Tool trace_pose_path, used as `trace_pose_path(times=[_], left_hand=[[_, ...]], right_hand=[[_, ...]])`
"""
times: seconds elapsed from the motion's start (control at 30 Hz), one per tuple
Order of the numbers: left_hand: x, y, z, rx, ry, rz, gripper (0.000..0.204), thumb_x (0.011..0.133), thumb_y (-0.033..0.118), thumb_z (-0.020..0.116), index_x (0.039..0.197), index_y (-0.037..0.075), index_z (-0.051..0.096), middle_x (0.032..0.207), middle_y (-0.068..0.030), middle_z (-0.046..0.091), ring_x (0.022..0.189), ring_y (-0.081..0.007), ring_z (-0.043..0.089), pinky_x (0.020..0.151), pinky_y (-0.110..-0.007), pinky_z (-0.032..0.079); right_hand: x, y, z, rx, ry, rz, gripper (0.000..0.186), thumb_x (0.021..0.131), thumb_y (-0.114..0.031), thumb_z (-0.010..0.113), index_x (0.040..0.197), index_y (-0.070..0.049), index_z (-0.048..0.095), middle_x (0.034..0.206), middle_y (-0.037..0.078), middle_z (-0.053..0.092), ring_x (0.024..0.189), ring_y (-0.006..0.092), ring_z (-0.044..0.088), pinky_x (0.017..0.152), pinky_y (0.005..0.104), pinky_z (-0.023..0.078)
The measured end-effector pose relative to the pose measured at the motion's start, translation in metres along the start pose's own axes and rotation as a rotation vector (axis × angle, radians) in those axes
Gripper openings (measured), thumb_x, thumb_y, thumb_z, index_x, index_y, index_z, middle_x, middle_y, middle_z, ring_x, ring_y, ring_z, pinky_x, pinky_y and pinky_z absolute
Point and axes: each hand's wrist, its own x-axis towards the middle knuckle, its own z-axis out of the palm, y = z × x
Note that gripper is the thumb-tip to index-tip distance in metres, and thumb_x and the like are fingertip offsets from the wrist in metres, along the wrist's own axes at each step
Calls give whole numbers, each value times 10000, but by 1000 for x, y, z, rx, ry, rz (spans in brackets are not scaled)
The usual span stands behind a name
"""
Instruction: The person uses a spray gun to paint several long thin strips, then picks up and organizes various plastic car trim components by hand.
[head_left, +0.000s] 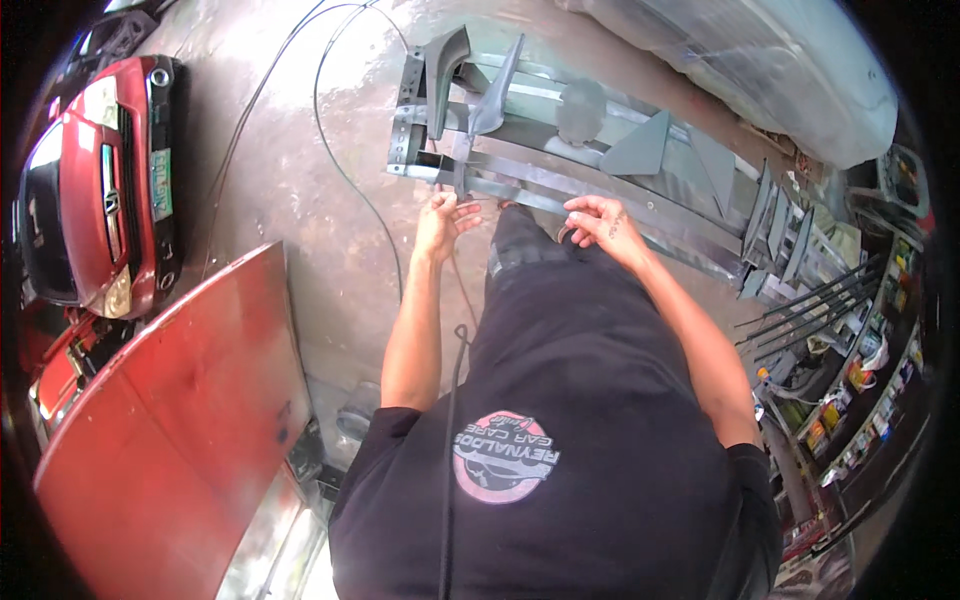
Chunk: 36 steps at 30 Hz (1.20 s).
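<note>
Just short of the near rail of a long grey metal frame (520, 190), my left hand (438, 225) is raised with its fingers apart and nothing visible in it. Further right along the same rail is my right hand (608, 228), its fingers curled toward the thumb. A small dark ring-shaped thing (565, 236) shows at those fingertips; its kind is unclear. Two curved grey pieces (446, 80) stand at the frame's left end, beside a perforated end plate (400, 125). Flat grey triangular pieces (637, 146) lie across its middle.
A red car (110, 190) stands at the left, with a large red panel (190, 390) nearer me. Cables (318, 100) trail over the floor. A pale covered bulk (770, 60) fills the far right. Dark rods (815, 305) and crowded shelves (860, 380) are at the right.
</note>
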Motion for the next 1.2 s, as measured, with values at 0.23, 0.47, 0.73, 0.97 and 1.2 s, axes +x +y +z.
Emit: trace_pose_path(times=[0.23, 0.47, 0.73, 0.97, 1.2], left_hand=[[1, 0, 1, 37, -17, 39, 87, 1016, 148, 540, 990, 65, 541, 1075, -141, 622, 939, -347, 688, 763, -490, 609], [1, 4, 5, 446, 99, 197, 116, 1027, 157, 534, 1052, 45, 550, 1013, -110, 618, 856, -229, 693, 689, -358, 606], [-3, -5, 11, 796, 123, 432, 133, 1034, 123, 492, 1077, 3, 531, 948, -74, 606, 786, -171, 672, 640, -306, 571], [-4, -4, 19, 664, 143, 385, 151, 1021, 104, 498, 1096, -19, 541, 953, -93, 624, 782, -171, 682, 641, -304, 572], [-2, -2, 20, 629, 172, 449, 201, 992, 148, 582, 999, -50, 613, 863, -105, 656, 739, -176, 689, 651, -301, 579]], right_hand=[[-1, -1, 0, 7, 0, -7, 326, 912, -174, 627, 1178, 11, 664, 948, 111, 713, 720, 145, 676, 642, 287, 570], [0, 2, -3, -15, -4, -11, 323, 906, -173, 628, 1168, 13, 667, 923, 91, 707, 708, 136, 665, 646, 289, 569], [2, 3, 3, -117, -18, -63, 276, 911, -159, 628, 1136, -5, 674, 886, 77, 697, 701, 132, 660, 621, 298, 543], [11, 2, 17, -231, -55, -106, 294, 897, -176, 636, 1138, -10, 668, 834, 86, 684, 679, 150, 650, 659, 328, 524], [22, -1, 29, -283, -85, -109, 293, 901, -186, 629, 1136, -15, 663, 723, 58, 637, 658, 143, 605, 632, 344, 490]])
